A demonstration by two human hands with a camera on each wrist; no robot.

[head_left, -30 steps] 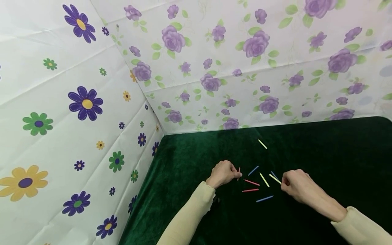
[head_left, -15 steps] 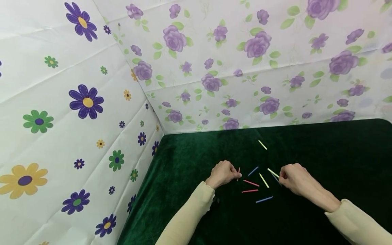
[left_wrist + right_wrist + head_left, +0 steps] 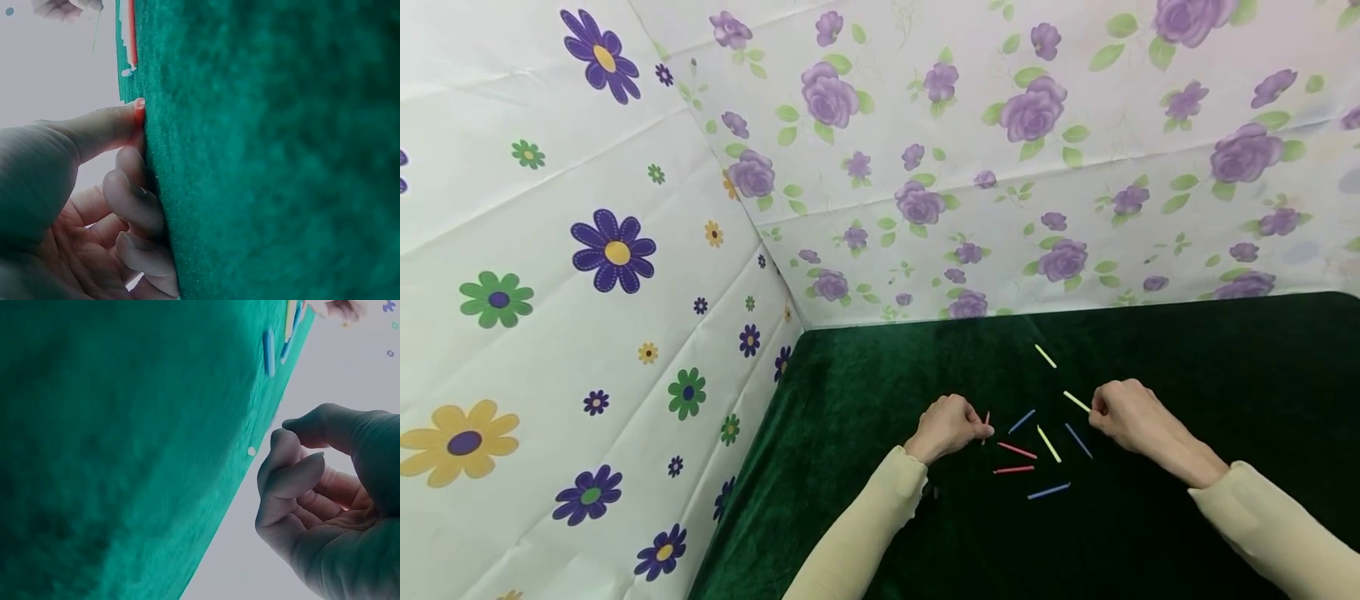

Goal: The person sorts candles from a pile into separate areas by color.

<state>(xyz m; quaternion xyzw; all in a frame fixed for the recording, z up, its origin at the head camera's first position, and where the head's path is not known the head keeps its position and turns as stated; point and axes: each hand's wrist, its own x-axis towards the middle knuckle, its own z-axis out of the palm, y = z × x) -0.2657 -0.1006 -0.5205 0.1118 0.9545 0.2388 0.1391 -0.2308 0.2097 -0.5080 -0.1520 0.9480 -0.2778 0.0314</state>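
My left hand (image 3: 946, 429) pinches a small red candle (image 3: 988, 418) between thumb and fingertips, close to the green cloth; in the left wrist view the candle's end (image 3: 139, 112) pokes past the thumb. Thumb and forefinger of my right hand (image 3: 1138, 421) grip one end of a yellow candle (image 3: 1077, 402), which points left. Between the hands lie two red candles (image 3: 1017, 451), (image 3: 1013, 470), a yellow candle (image 3: 1049, 444) and three blue candles (image 3: 1022, 421), (image 3: 1078, 440), (image 3: 1048, 491). Farther back is another yellow candle (image 3: 1046, 356). In the right wrist view the held candle is hardly visible.
Dark green velvety cloth (image 3: 865, 375) covers the table. A white sheet with purple roses (image 3: 917, 202) hangs behind it, and a daisy-patterned sheet (image 3: 617, 252) stands along the left side.
My right hand has moved away from me with the yellow candle, off the blue candle it crossed, which now shows fully. The left hand stays where it was, holding the red candle.
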